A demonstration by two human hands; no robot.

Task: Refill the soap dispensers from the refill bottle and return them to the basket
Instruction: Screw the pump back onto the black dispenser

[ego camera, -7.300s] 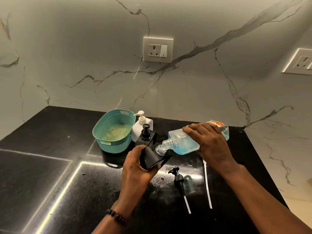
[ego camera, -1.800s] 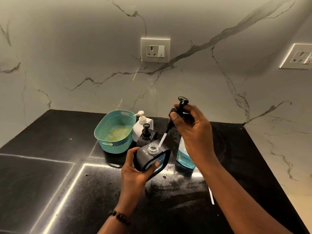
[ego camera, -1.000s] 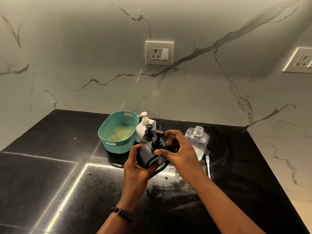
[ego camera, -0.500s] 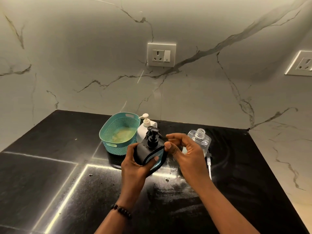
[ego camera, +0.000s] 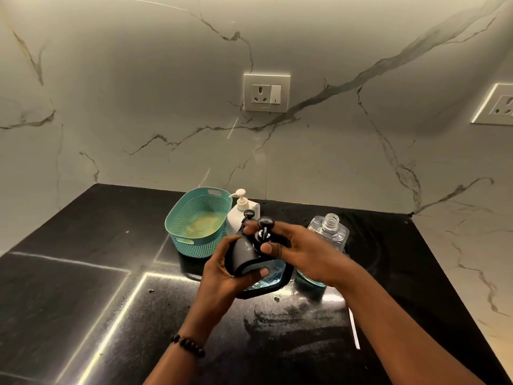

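Note:
My left hand (ego camera: 222, 276) grips a black soap dispenser (ego camera: 245, 254) with a clear window showing blue liquid, tilted over the black counter. Fingers of my right hand (ego camera: 305, 254) pinch its black pump head (ego camera: 265, 232), which sits in the neck. The clear refill bottle (ego camera: 330, 232) stands uncapped just right of my hands, with a little blue soap at its bottom. A white pump dispenser (ego camera: 241, 212) stands behind, and the pump of another black dispenser (ego camera: 248, 214) shows in front of it. The teal basket (ego camera: 200, 245) is at the left, with no bottles in it.
A white tube (ego camera: 354, 329) lies on the black counter (ego camera: 83, 287) under my right forearm. Wet smears and crumbs mark the counter in front of me. The marble wall carries two sockets (ego camera: 266, 93). The counter's right edge is near the refill bottle.
After the pour, the refill bottle was stood upright on the counter. My right hand put the pump into the black dispenser's neck and now grips it, turned further than half a second ago.

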